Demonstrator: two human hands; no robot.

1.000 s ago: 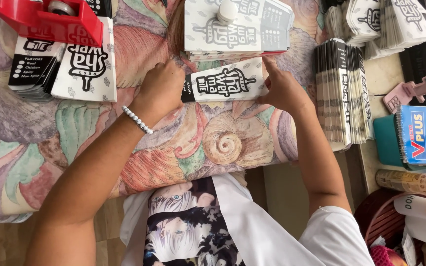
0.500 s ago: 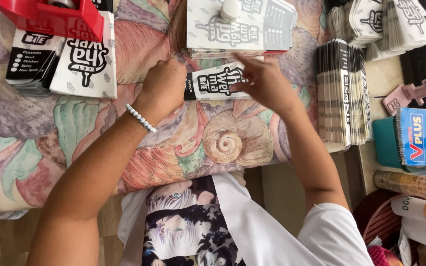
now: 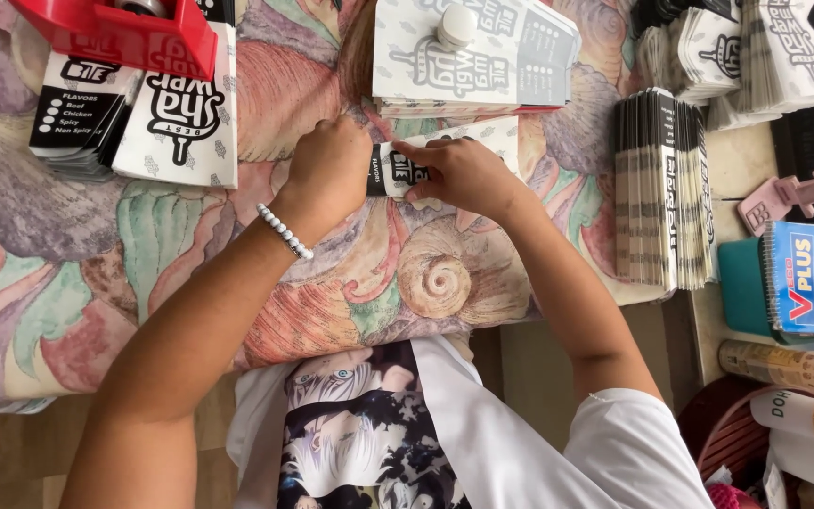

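A flat white-and-black printed paper sleeve (image 3: 445,151) lies on a shell-patterned cloth (image 3: 379,273). My left hand (image 3: 329,170), with a white bead bracelet at the wrist, grips its left end. My right hand (image 3: 459,174) presses flat on its middle, fingers pointing left, covering most of it. Just beyond them sits a stack of the same flat sleeves (image 3: 473,57) with a small white round object (image 3: 456,25) on top.
A red tape dispenser (image 3: 124,33) rests on another sleeve pile (image 3: 143,113) at the far left. More stacked sleeves (image 3: 661,188) stand on edge at the right, next to a blue spiral notebook (image 3: 807,278), a pink tool (image 3: 784,203) and a red basket (image 3: 737,434).
Both hands have closed in over the sleeve. My right hand slid left across it, so less of the sleeve shows than before.
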